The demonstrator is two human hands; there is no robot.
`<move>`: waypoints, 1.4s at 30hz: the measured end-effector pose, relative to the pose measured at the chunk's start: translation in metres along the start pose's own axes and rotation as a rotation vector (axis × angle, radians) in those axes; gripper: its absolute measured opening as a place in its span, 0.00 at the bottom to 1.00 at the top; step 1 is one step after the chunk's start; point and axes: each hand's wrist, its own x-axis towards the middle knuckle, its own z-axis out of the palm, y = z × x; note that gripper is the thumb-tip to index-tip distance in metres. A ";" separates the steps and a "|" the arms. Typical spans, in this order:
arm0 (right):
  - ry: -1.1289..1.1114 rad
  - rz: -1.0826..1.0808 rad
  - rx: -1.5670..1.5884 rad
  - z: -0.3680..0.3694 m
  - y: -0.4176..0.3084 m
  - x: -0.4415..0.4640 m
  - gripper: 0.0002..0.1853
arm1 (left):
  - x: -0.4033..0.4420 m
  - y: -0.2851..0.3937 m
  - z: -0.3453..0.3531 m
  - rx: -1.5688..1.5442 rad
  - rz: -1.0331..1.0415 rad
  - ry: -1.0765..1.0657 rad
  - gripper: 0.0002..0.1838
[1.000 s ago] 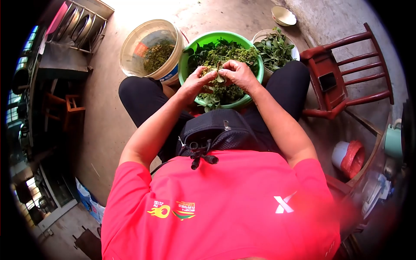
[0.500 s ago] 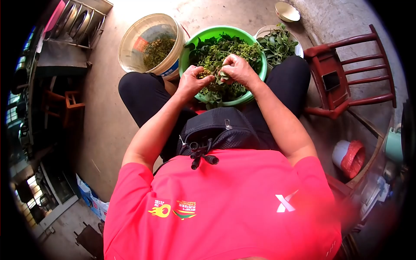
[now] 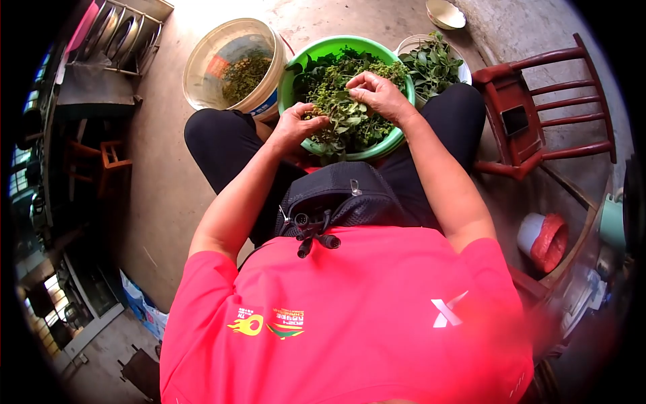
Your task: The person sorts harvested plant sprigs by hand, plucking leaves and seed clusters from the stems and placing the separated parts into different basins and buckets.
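A green basin (image 3: 287, 94) between my knees holds a heap of leafy sprigs (image 3: 350, 57) with small green berry clusters. Over its left side, my left hand (image 3: 296, 128) is closed, thumb and fingers pinching a sprig with yellowish berries (image 3: 313, 116). My right hand (image 3: 385, 99) is above the basin's right half, its fingers curled and thumb near the fingertips; whatever it pinches is too small to make out. Pale green leaves (image 3: 346, 116) lie between the two hands, just below the right fingertips.
Left of the basin stands a cream bucket (image 3: 195, 71) with loose berries and bits inside. A white bucket (image 3: 464, 73) of picked leaves (image 3: 434, 67) stands at right. Beyond are a bowl (image 3: 445, 15) on the floor and a red wooden chair (image 3: 518, 121).
My right hand has moved slightly up and right, away from my left hand, and its fingers have loosened. Pale leaves now show between the hands. My left hand has hardly moved.
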 end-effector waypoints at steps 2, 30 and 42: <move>-0.157 0.016 -0.071 0.011 -0.005 -0.007 0.14 | -0.004 0.010 0.004 -0.008 -0.014 -0.003 0.16; 0.085 -0.044 0.262 0.003 0.007 0.002 0.11 | 0.000 0.015 -0.005 -0.020 -0.121 0.164 0.09; 0.034 -0.422 -0.814 0.038 0.011 -0.011 0.10 | -0.005 0.025 0.002 -0.202 -0.070 0.128 0.12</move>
